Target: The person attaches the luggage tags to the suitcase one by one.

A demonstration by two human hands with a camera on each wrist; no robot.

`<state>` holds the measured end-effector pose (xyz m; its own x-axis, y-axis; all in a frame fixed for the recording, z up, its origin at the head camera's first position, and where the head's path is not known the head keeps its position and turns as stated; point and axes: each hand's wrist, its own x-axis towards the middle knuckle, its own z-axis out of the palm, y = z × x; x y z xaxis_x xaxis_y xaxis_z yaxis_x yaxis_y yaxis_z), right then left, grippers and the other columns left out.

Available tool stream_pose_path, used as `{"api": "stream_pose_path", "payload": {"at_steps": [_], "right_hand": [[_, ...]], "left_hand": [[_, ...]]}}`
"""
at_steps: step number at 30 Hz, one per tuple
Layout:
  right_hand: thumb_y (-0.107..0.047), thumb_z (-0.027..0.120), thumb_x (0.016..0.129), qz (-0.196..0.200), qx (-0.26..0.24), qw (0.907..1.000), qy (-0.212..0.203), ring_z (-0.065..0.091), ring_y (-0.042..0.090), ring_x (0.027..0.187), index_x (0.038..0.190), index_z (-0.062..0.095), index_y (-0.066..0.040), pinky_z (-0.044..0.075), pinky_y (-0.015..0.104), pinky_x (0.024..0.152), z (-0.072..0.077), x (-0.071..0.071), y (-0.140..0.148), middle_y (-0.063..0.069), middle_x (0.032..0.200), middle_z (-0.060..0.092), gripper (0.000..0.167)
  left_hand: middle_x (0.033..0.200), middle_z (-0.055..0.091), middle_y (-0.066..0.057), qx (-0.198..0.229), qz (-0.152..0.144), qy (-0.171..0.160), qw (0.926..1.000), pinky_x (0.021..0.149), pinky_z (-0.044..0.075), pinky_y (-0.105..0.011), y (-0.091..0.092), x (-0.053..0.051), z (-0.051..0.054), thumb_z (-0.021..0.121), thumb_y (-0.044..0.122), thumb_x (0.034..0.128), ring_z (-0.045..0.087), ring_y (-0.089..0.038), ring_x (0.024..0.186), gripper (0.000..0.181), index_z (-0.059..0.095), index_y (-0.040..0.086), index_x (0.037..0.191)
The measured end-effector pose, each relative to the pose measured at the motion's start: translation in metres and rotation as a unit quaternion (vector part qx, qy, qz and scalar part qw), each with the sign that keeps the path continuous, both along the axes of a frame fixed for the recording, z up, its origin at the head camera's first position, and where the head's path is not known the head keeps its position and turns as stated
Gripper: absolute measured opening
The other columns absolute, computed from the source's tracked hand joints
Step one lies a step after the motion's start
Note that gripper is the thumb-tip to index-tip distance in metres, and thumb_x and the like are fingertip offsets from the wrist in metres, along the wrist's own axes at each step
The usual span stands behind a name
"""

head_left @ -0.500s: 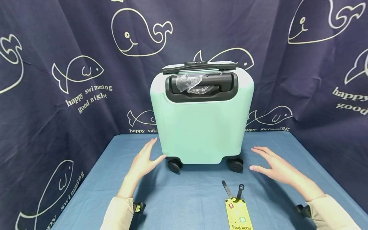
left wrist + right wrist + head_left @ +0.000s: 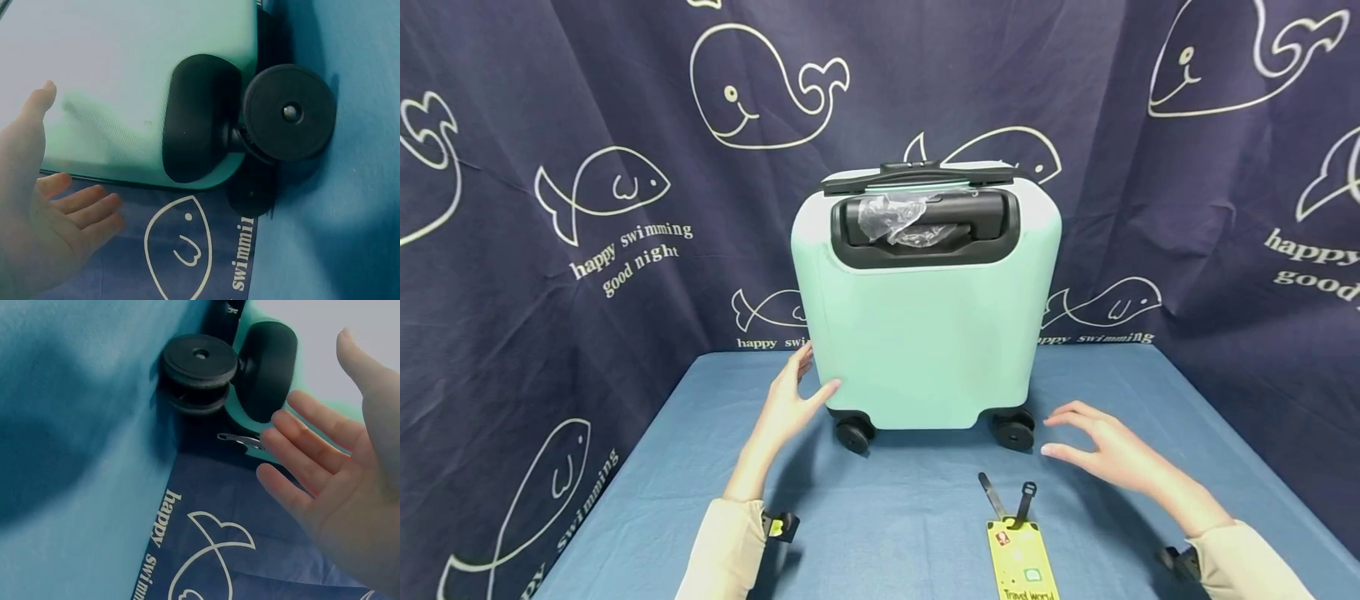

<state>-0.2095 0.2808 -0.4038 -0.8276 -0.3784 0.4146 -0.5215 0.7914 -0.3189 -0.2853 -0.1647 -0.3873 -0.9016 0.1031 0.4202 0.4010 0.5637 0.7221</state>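
A mint-green suitcase [image 2: 925,342] stands upright on its black wheels, with clear plastic film [image 2: 895,218] over its recessed black handle. Beside its lower left edge is my left hand [image 2: 784,407], thumb in front of the shell and fingers at the side; whether it touches I cannot tell. The left wrist view has that hand [image 2: 47,225] spread near a corner wheel [image 2: 290,112]. To the right of the case, my right hand [image 2: 1108,452] holds nothing, its fingers loosely extended towards the right front wheel [image 2: 1013,432]. In the right wrist view its palm [image 2: 340,494] shows.
A yellow luggage tag [image 2: 1024,560] with a black strap lies on the blue cloth-covered table [image 2: 895,517], in front of the suitcase. Close behind the case hangs a dark blue curtain [image 2: 647,100] printed with whales and fish.
My left hand has moved up and right to the suitcase's lower left edge. My right hand has shifted slightly left and down. Suitcase and tag have stayed in place.
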Motion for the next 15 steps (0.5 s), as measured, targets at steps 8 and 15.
{"api": "stream_pose_path", "payload": {"at_steps": [8,15], "right_hand": [[-0.040,0.071,0.081,0.020,-0.011,0.9992,-0.032,0.060,0.012,0.096,0.103,0.068,-0.018,0.051,0.036,0.082,-0.011,0.002,-0.007,-0.011,0.101,0.063,0.031],[-0.040,0.071,0.080,0.065,-0.017,0.9964,-0.051,0.060,0.009,0.092,0.103,0.068,-0.012,0.052,0.032,0.078,-0.024,0.000,-0.014,-0.006,0.098,0.065,0.037]], "left_hand": [[0.145,0.040,-0.009,0.045,-0.002,-0.013,0.9989,0.107,0.037,-0.047,0.007,-0.005,0.005,0.070,0.045,0.0802,0.045,-0.030,0.129,0.083,0.028,0.019,0.147],[0.141,0.042,-0.008,0.068,0.002,-0.017,0.9975,0.107,0.037,-0.045,0.012,-0.009,0.010,0.071,0.048,0.0787,0.043,-0.027,0.131,0.083,0.029,0.022,0.145]]}}
